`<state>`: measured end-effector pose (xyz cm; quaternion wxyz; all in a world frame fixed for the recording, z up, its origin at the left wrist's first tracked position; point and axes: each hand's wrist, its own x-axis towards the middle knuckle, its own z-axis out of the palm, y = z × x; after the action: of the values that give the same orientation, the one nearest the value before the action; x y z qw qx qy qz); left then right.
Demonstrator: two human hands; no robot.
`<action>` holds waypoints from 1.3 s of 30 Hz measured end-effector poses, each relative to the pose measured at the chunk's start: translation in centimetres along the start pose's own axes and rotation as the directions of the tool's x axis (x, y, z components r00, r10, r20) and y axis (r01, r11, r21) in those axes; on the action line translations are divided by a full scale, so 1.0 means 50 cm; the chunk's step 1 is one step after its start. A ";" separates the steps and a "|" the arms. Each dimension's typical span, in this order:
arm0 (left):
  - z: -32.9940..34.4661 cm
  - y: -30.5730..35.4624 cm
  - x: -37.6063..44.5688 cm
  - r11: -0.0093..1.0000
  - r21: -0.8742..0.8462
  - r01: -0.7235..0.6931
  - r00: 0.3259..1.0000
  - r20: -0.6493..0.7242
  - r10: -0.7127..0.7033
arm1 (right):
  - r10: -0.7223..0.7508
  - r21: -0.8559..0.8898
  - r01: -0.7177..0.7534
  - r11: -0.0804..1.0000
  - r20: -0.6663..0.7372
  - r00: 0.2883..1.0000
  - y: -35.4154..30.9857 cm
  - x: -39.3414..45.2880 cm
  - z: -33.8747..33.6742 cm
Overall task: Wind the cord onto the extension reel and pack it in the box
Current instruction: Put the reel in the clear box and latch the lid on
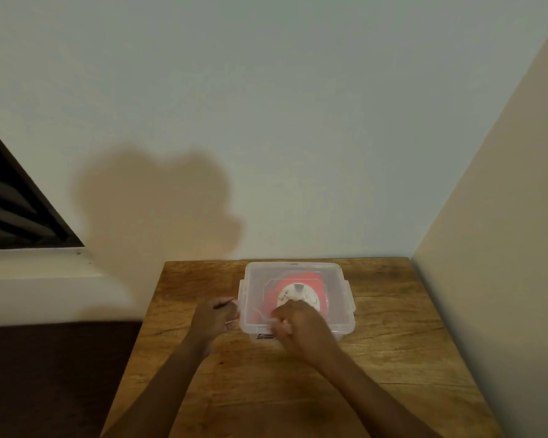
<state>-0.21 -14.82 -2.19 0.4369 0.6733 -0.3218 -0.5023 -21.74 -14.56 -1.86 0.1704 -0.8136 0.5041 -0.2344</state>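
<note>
A clear plastic box [342, 276] stands at the back of the wooden table [393, 358] with its clear lid on. Through the lid shows the red extension reel [317, 290] with its white round face, lying flat inside. My left hand [214, 319] is at the box's left side, its fingers curled round the left latch. My right hand [301, 327] lies over the front edge of the lid with curled fingers and hides the front rim and part of the reel. The image there is blurred.
The table is pushed against a pale wall behind it and a cream wall [503, 248] on its right. A dark brown surface [45, 374] lies lower at the left, below a white ledge and a dark slatted window [13, 210].
</note>
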 end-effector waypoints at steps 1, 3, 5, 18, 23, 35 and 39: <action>-0.002 0.000 0.003 1.000 0.015 -0.001 1.000 0.014 0.000 | -0.077 -0.030 0.078 0.996 0.021 0.997 -0.016 -0.001 0.019; -0.007 0.000 0.005 0.999 0.035 -0.002 0.999 0.045 0.000 | -0.165 -0.075 0.167 0.983 0.029 0.986 -0.034 0.004 0.046; -0.009 -0.002 0.003 1.000 0.024 -0.020 0.995 0.097 0.018 | -0.202 -0.112 0.204 0.973 0.029 0.979 -0.042 0.011 0.054; -0.008 0.009 0.020 0.993 0.115 -0.006 0.997 0.073 -0.002 | -0.054 -0.048 0.055 0.997 0.035 0.998 -0.018 -0.001 0.044; 0.023 0.034 0.021 0.940 0.297 -0.166 0.984 -0.016 0.179 | 0.527 0.372 -0.393 0.841 -0.398 0.751 0.085 -0.020 -0.039; 0.025 0.050 0.004 0.902 0.368 -0.228 0.968 -0.015 0.251 | 0.589 0.082 -0.586 0.806 -0.210 0.781 0.164 -0.021 -0.062; 0.027 0.060 -0.004 0.884 0.407 -0.229 0.968 0.001 0.250 | 0.449 -0.104 -0.450 0.887 -0.042 0.893 0.172 0.065 -0.098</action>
<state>-1.54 -16.24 0.49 0.3550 0.7167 -0.4879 -0.3498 -29.58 -21.43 -1.54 0.1704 -0.6810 0.6923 -0.1671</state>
